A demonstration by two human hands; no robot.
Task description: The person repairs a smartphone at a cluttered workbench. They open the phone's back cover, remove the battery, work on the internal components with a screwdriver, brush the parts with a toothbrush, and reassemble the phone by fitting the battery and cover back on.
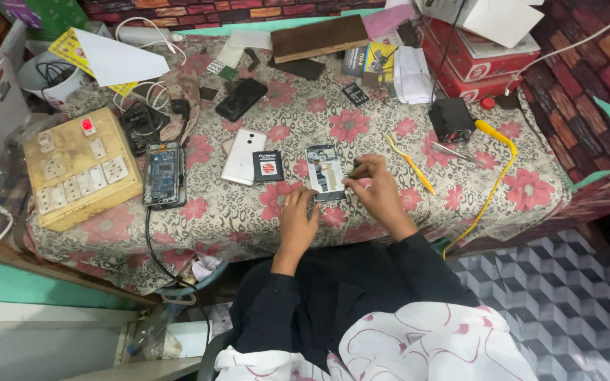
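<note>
An opened phone with its back removed lies on the flowered tablecloth in front of me. My left hand rests at the phone's lower left corner and steadies it, a ring on one finger. My right hand is over the phone's right edge, its fingertips pinched on a small dark tool or part that is too small to make out. To the left of the phone lie a black phone battery and a white phone back cover.
Another stripped phone with a cable lies left, beside a yellowed switch and socket board. Yellow pry tool, tweezers, a black box with a yellow-handled iron sit right. Black phone, red boxes and papers lie behind.
</note>
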